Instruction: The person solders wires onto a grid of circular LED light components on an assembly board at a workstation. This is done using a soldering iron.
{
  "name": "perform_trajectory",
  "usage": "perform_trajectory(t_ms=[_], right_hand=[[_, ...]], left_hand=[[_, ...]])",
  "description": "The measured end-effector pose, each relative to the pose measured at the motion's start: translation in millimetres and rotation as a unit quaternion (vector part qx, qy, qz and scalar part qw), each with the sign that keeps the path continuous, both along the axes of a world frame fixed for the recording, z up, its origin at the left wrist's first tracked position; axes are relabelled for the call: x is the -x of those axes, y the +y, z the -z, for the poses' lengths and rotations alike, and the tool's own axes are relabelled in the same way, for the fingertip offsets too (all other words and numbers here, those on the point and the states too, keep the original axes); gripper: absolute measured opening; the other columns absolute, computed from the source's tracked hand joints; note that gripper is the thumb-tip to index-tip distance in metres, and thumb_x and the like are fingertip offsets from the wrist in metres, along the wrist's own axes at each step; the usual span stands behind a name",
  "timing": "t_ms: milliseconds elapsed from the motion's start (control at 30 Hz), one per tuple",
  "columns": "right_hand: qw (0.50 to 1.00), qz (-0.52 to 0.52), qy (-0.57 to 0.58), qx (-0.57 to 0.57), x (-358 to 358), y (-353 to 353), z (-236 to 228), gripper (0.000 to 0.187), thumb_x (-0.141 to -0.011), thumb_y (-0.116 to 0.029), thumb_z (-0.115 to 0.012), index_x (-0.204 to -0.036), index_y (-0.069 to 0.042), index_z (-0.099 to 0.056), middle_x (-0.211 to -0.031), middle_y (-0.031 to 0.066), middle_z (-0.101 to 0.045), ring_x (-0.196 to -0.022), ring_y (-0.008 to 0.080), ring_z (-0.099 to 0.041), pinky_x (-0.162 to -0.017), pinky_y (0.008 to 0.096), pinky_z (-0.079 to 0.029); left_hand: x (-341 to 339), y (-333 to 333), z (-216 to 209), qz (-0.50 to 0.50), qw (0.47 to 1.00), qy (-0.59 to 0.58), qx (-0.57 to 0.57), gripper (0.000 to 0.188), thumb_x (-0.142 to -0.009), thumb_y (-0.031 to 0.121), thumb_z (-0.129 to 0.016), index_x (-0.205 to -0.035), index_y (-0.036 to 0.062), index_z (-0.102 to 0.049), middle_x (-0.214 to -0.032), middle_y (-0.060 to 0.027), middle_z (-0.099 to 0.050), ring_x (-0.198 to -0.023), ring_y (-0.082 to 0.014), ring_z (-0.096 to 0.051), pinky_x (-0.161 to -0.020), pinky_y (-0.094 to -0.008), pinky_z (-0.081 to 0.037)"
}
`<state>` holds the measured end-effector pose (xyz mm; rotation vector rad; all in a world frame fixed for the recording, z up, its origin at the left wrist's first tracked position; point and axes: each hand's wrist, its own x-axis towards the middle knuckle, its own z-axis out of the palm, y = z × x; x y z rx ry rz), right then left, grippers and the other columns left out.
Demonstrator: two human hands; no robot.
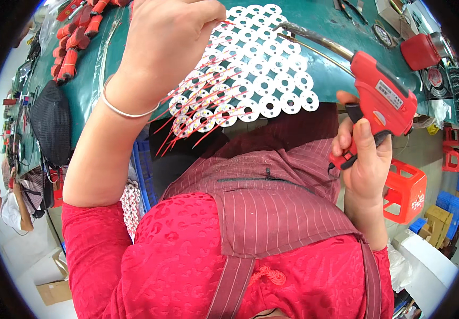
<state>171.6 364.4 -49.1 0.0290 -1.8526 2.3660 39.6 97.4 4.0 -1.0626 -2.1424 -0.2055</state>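
Note:
A sheet of joined white ring-shaped circuit boards point(269, 105) overhangs the front edge of the green table. Thin red wires point(206, 139) stick out from the rings on its left and near side. My left hand point(173, 40) is closed in a pinch above the sheet's left part, and a short end of red wire point(229, 22) pokes out at its fingertips. On the right, my right hand point(365, 149) is wrapped round the handle of a red soldering gun point(384, 95). Its bent metal tip point(288, 26) and thin feed tube reach over the sheet's upper right rings.
Bundles of red wire point(69, 63) lie at the table's far left. A red jar point(420, 51), a small fan point(435, 77) and pliers point(355, 11) are at the right. A red stool point(406, 191) stands below. Another person point(11, 204) is at the far left.

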Motion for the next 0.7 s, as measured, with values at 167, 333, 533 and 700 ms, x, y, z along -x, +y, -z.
perform_trajectory(t_ms=[167, 333, 533, 700], right_hand=[[0.999, -0.038, 0.000, -0.014, 23.7, 4.4, -2.2, 0.040, -0.101, -0.019, -0.054, -0.136, -0.003, -0.046, -0.129, 0.0186, -0.057, -0.070, 0.0062, -0.048, -0.056, 0.0222, -0.047], [0.999, 0.003, -0.031, -0.008, 51.5, -8.5, -16.5, 0.031, -0.096, -0.020, -0.061, -0.116, 0.003, -0.054, -0.113, 0.0219, -0.063, -0.058, 0.0104, -0.055, -0.050, 0.0254, -0.048], [0.999, 0.007, -0.022, -0.035, 75.4, -15.7, -19.5, 0.030, -0.096, -0.018, -0.062, -0.114, 0.004, -0.054, -0.111, 0.0220, -0.064, -0.057, 0.0101, -0.055, -0.050, 0.0243, -0.047], [0.998, -0.010, -0.019, -0.059, 84.8, -18.8, -19.9, 0.030, -0.096, -0.016, -0.062, -0.116, 0.004, -0.054, -0.112, 0.0192, -0.065, -0.058, 0.0093, -0.055, -0.051, 0.0235, -0.047]], left_hand=[[29.4, 4.5, 2.4, -0.039, 0.999, 0.005, 0.025, 0.006, -0.070, 0.004, -0.067, -0.071, 0.0101, -0.066, -0.070, -0.0036, -0.056, -0.082, -0.0243, -0.055, -0.081, -0.0400, -0.040], [60.9, 8.1, 14.8, -0.026, 0.999, -0.007, 0.022, 0.007, -0.071, 0.004, -0.066, -0.072, 0.0112, -0.066, -0.071, -0.0030, -0.056, -0.082, -0.0245, -0.055, -0.083, -0.0409, -0.040], [75.1, 5.3, 39.9, -0.042, 0.997, -0.060, 0.023, 0.005, -0.073, 0.007, -0.068, -0.075, 0.0119, -0.067, -0.072, -0.0024, -0.057, -0.086, -0.0247, -0.056, -0.093, -0.0474, -0.041], [81.1, 2.7, 46.2, -0.048, 0.995, -0.082, 0.025, 0.004, -0.074, 0.010, -0.070, -0.074, 0.0129, -0.068, -0.072, -0.0023, -0.057, -0.084, -0.0245, -0.057, -0.094, -0.0501, -0.041]])
